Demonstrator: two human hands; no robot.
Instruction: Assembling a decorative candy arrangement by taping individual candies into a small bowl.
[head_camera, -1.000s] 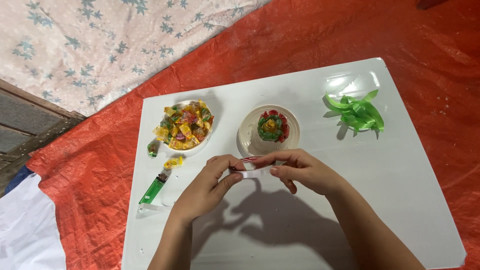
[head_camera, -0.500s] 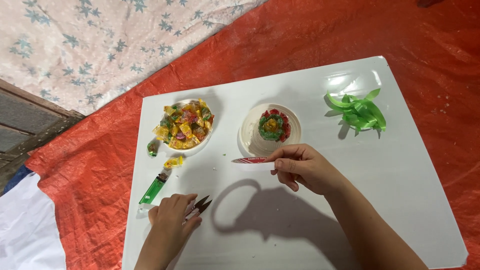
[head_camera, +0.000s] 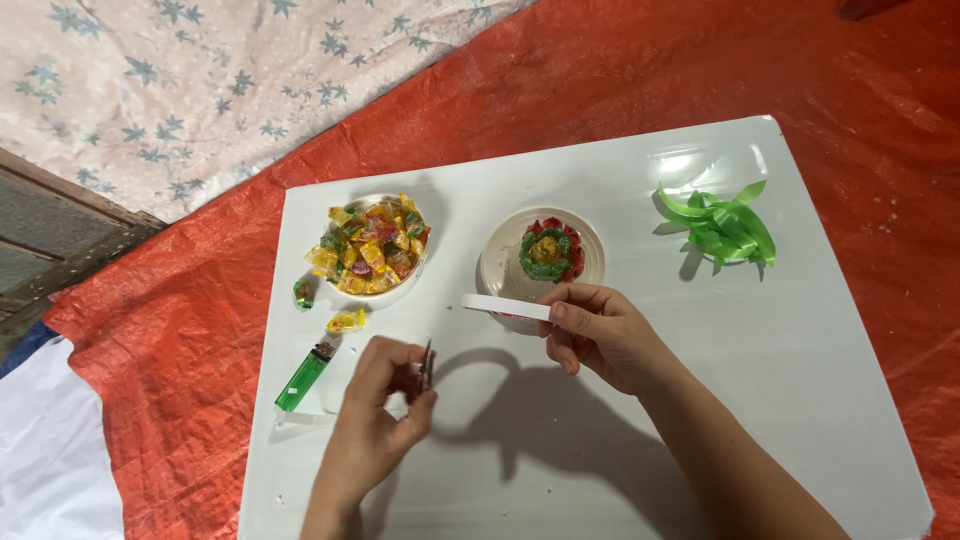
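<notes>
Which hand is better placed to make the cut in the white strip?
Left. The left hand holds small scissors, tips up, just below-left of the white strip. The right hand pinches that strip by one end, so it probably only steadies it.

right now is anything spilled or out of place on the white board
Two wrapped candies lie outside the bowl of candies: a green one at its left edge and a yellow one just below, near the green lighter. They look like strays from the heap. Nothing else stands out.
</notes>
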